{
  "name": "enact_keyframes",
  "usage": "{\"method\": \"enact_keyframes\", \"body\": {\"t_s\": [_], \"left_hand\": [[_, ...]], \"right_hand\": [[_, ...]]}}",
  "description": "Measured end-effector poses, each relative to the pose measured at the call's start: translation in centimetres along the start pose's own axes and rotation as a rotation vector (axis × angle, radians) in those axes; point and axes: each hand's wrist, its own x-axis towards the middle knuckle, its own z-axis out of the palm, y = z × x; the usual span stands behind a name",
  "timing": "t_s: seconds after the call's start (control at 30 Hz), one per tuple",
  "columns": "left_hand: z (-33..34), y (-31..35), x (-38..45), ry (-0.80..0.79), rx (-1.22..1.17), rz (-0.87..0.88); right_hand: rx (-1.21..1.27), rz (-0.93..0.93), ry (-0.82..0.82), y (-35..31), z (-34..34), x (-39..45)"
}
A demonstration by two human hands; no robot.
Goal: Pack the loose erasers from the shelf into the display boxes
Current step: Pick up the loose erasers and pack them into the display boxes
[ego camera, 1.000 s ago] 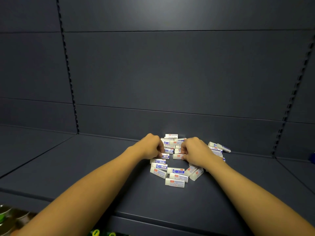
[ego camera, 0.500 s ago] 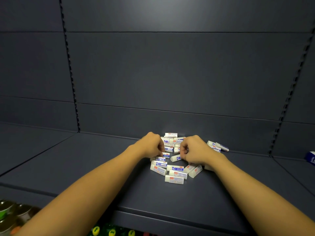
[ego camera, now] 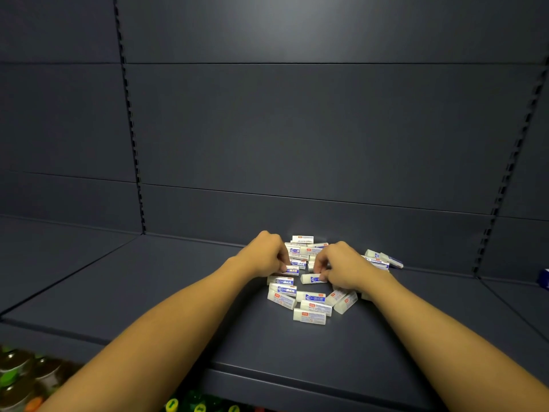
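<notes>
Both hands are curled into the pile: the left hand (ego camera: 264, 257) pinches one eraser (ego camera: 291, 270) at its fingertips, the right hand (ego camera: 341, 266) pinches another eraser (ego camera: 312, 278) whose long axis runs nine to three o'clock. Nearest, at six o'clock from the grips, loose erasers (ego camera: 309, 316) lie flat and crisscrossed on the shelf (ego camera: 178, 292), white blocks in blue-and-red sleeves. Farther, at twelve o'clock, more are stacked (ego camera: 302, 239); a few (ego camera: 383, 258) sit at two o'clock. No display box is clearly visible.
</notes>
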Motion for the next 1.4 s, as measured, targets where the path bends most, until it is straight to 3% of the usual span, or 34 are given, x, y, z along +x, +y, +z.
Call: {"method": "enact_keyframes", "body": {"t_s": [0.2,0.77,0.9,1.13,1.4], "left_hand": [[-2.3,-0.1,-0.2,0.104,-0.082,-0.037],[-4.2,-1.4,-1.0,0.038,-0.1,-0.084],[-4.0,-1.3,-0.7,0.04,-0.12,-0.064],[-3.3,0.6,0.4,0.086,-0.211,-0.019],[-0.6,4.1,1.2,0.071,-0.274,0.035]], "right_hand": [[0.009,0.03,-0.009,0.0,0.0,0.0],[-0.055,0.178,-0.027,-2.2,-0.3,-0.3],[-0.055,0.194,0.104,-2.4,0.1,-1.1],[0.335,0.347,0.453,-1.9,-3.6,-3.6],[0.314,0.499,0.481,0.2,-3.8,-7.8]]}}
